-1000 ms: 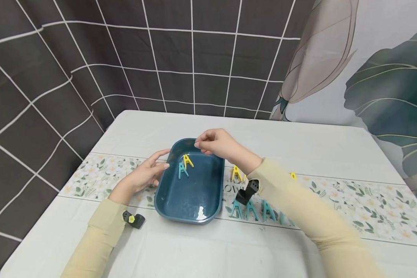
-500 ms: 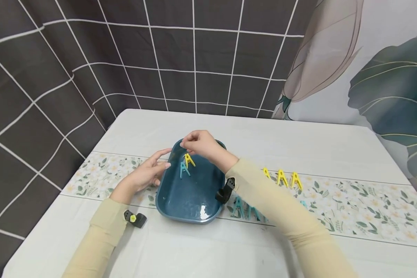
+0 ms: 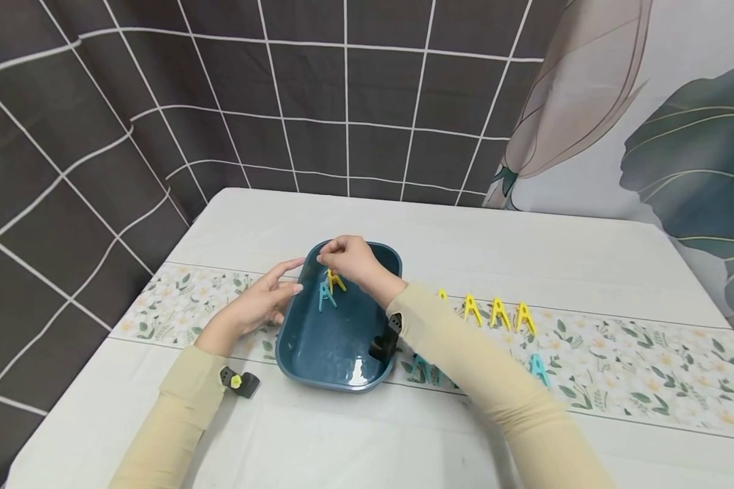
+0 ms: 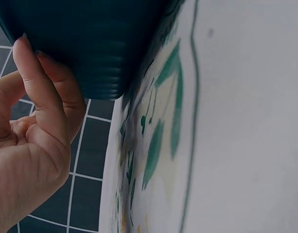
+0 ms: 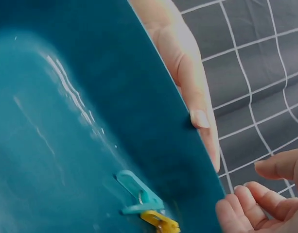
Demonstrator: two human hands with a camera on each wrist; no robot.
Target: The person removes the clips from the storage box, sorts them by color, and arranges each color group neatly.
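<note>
A teal-blue rectangular tray stands on the tabletop in the head view. My left hand rests against its left side, index finger stretched along the rim and thumb tip at the edge. In the left wrist view, the left fingertips touch the tray's outer wall. My right hand hovers over the tray's far left part. Its fingers are loosely bent, the thumb apart from them, and nothing shows between them in the right wrist view. Below it, a turquoise clothespin and a yellow clothespin lie together inside the tray.
Several yellow clothespins stand in a row right of the tray. A turquoise clothespin stands nearer, and others are partly hidden by the right forearm. The white table carries a floral strip; a dark gridded curtain hangs behind.
My right hand has moved left over the tray, then slightly nearer, uncovering more of the yellow clothespins. The left hand keeps its place at the tray's side.
</note>
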